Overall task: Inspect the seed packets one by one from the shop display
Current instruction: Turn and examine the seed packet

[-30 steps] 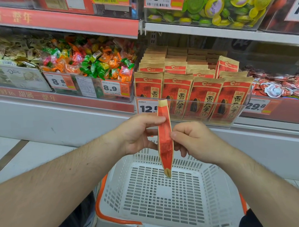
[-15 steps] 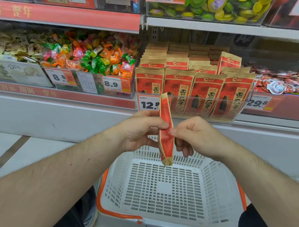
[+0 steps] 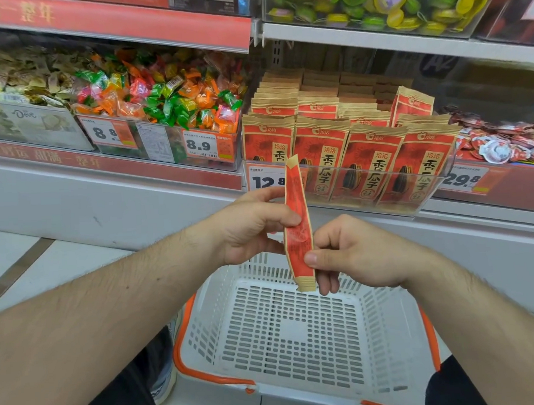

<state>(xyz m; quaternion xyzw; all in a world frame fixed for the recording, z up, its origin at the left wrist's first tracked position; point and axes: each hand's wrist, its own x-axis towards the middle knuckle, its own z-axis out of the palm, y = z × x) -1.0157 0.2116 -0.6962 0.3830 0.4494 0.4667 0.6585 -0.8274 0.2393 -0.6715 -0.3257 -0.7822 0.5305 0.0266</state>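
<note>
Red packet (image 3: 298, 228) stands edge-on above the basket (image 3: 400, 343), left hand (image 3: 248, 230) pinching it from nine o'clock, right hand (image 3: 357, 256) from three.

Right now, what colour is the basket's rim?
Orange, on a white slotted basket; the head view shows it.

Open air above the white basket (image 3: 295, 329); the clear bin front (image 3: 366, 192) fences the shelved packets (image 3: 371, 164).
</note>
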